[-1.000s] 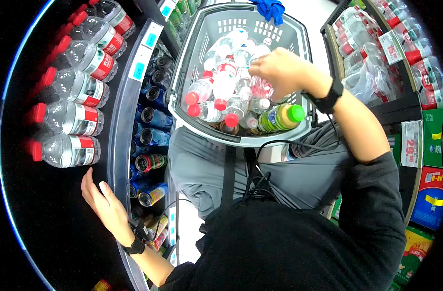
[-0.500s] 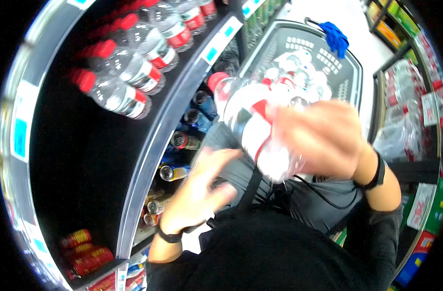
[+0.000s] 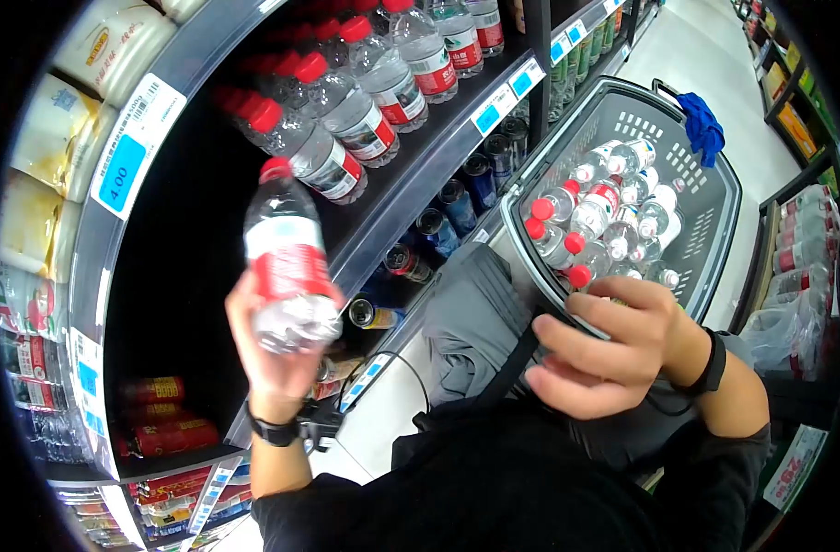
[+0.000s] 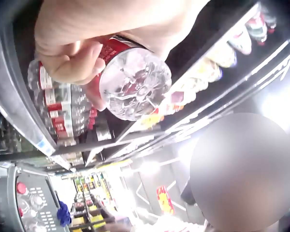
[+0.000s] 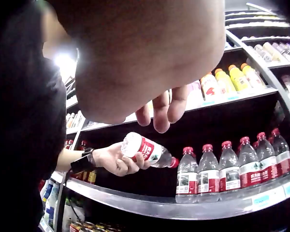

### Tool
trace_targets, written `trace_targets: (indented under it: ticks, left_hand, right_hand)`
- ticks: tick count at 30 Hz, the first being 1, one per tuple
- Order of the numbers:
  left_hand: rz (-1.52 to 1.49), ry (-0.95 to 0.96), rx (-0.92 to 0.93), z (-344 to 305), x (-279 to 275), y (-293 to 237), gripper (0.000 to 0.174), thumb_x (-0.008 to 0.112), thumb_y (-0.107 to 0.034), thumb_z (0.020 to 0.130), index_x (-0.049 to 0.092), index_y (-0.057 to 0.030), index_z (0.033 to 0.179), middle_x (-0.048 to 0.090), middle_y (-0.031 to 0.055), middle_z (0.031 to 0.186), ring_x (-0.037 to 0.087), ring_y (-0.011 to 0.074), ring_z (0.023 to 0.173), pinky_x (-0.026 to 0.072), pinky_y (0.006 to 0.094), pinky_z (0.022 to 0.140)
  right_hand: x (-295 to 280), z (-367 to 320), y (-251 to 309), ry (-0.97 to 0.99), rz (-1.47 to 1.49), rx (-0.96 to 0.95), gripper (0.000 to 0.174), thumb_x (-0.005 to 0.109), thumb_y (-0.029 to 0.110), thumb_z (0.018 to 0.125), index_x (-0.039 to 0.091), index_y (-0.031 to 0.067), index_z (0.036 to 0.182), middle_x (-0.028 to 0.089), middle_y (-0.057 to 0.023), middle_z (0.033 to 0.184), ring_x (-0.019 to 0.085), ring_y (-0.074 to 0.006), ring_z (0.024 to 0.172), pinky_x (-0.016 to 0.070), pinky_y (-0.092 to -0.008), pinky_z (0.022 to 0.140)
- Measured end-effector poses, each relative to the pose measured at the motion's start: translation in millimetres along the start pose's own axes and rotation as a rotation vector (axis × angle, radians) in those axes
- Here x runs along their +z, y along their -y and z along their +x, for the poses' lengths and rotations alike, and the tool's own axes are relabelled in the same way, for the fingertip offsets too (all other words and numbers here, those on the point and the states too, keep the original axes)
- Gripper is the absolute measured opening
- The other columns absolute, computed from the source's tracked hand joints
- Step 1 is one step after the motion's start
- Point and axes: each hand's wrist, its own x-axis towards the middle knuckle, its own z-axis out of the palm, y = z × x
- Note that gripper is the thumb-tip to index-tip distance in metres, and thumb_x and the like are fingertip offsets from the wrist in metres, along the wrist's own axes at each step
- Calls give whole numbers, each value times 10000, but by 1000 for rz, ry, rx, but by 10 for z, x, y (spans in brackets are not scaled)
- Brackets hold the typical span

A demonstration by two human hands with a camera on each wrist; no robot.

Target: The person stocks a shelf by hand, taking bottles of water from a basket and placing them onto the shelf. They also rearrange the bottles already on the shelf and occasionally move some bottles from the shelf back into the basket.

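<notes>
My left hand (image 3: 275, 354) grips the lower part of a clear bottle (image 3: 289, 262) with a red cap and a red-and-white label, cap pointing away toward the shelf. In the left wrist view the fingers curl round the bottle (image 4: 135, 83), its base facing the camera. My right hand (image 3: 613, 348) hangs by the near edge of a grey basket (image 3: 728, 248), fingers loosely bent, holding nothing. Several bottles (image 3: 593, 213) lie in the basket. On the shelf, red-capped bottles (image 3: 333, 170) stand in rows beside the held one.
The shelf's front edge (image 3: 420, 152) curves between the bottles and the basket. Cans (image 3: 436, 230) fill the level below. A blue cloth (image 3: 701, 129) hangs on the basket's far rim. Red packs (image 3: 172, 437) lie deeper along the shelf, and packed bottles (image 3: 802, 248) stand at the right.
A bottle that my right hand carried over from the basket is now in my left hand, raised at the shelf. My right hand has let go, and the view has swung left.
</notes>
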Motion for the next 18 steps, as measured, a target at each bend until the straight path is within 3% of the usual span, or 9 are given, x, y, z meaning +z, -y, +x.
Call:
trace_targets:
  ticks: [2,3,4,6,8,12,14,15,18]
  left_hand:
    - [-162,53,-126,101,-267,-291,603,548,-536,922,518,-18,1229,659,186,1018,672,223,832,436,219,421]
    - [-45,158,-108,175,-361,-418,550,560,-502,934,537,-18,1194,666,167,1007,648,185,817,390,205,417]
    - [46,-39,-54,217,-360,-501,461,579,-450,947,559,-50,1177,676,106,1020,622,136,796,359,209,435]
    - [210,-166,73,464,-529,-610,370,618,-398,945,585,-98,1159,686,31,1011,614,104,812,359,216,487]
    - [307,-75,90,812,-713,-729,304,665,-336,927,597,-138,1148,678,-22,990,606,85,806,362,219,543]
    - [418,-336,118,1601,-1086,-847,297,832,-196,779,659,-128,1010,618,-9,866,538,89,746,455,251,615]
    - [589,-422,142,1858,-1108,-813,274,801,-201,813,686,-110,1044,582,-4,889,518,111,769,530,279,732]
    - [660,-416,160,1900,-1059,-803,289,821,-200,786,690,-110,1027,602,-3,953,549,124,840,541,310,808]
    - [749,-355,231,2221,-1185,-772,337,825,-201,777,678,-111,1066,636,9,1036,588,158,937,533,336,835]
  right_hand:
    - [-31,-46,-46,13,-23,5,340,669,85,803,615,162,1129,579,-38,866,509,-135,608,387,-253,474]
    - [-23,-53,-70,-4,-33,3,332,678,84,795,624,154,1115,553,-25,816,491,-131,587,383,-256,474]
    - [-26,-56,-88,-12,-33,3,332,678,84,795,624,154,1115,553,-25,816,491,-131,587,383,-256,474]
    - [-49,-61,-132,-7,-59,13,328,679,88,795,626,150,1112,522,-11,771,471,-125,571,371,-258,469]
    - [-79,-70,-180,24,-67,25,303,690,98,787,627,142,1080,448,18,685,426,-119,538,338,-265,456]
    - [-127,-118,-278,81,-156,59,269,652,113,731,643,120,1000,406,28,631,422,-121,523,319,-268,457]
    - [-154,-136,-291,90,-195,111,260,663,113,710,655,113,970,417,25,628,442,-127,523,335,-275,463]
    - [-176,-143,-299,85,-204,107,260,663,113,710,655,113,970,417,25,628,442,-127,523,335,-275,463]
    - [-229,-177,-331,101,-207,183,253,672,102,679,666,103,932,434,18,623,462,-141,521,355,-288,471]
